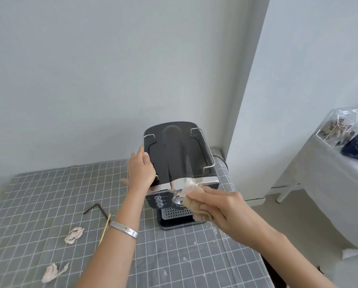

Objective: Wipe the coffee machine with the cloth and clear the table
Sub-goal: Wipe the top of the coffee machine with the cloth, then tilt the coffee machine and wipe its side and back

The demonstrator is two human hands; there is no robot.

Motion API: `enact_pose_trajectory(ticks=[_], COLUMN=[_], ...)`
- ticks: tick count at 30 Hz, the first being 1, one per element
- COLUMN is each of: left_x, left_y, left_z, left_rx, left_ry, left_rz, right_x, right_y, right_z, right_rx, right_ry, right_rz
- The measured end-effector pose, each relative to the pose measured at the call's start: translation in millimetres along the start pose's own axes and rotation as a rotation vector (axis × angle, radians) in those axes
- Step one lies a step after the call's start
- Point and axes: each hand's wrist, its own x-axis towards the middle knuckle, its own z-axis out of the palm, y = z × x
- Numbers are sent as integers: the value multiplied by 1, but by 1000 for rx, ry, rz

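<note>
A black coffee machine [178, 156] with a chrome front band stands at the back right of the table. My left hand [140, 170] lies flat against its left side, fingers together, steadying it. My right hand [215, 206] grips a beige cloth [187, 190] and presses it on the machine's front, at the chrome brew head above the perforated drip tray [175, 212]. The cloth's lower part hangs from under my palm.
The table has a grey grid-pattern cover [174, 256]. On its left lie two crumpled tissue scraps [74, 234] [52, 272], a bent dark metal rod [95, 208] and a thin yellow stick [105, 227]. The table's right edge drops off near a grey-draped stand [323, 183].
</note>
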Motion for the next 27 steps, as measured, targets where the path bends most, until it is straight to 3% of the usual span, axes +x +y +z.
enact_pose_trajectory(ticks=[4,9,17,20,22,27], left_x=[-3,-6,-7,-7,-8,-8], left_y=[2,7,11,12,14,24], left_z=[0,0,-2,-3,-5,-12], left_rx=[-1,1,66,120,203,439], left_ry=[7,26,81,106,123,198], left_rz=[-11,-12,16,21,27,64], right_x=[-69,-108,-132,-125,-110,-19], right_y=[58,151,213,204,195,133], right_z=[25,90,154,140,121,21], right_rx=[92,-122,-479,-426,-314,-102], right_ry=[120,117,-271,-399,-318,440], right_rz=[44,245,428,501,495,371])
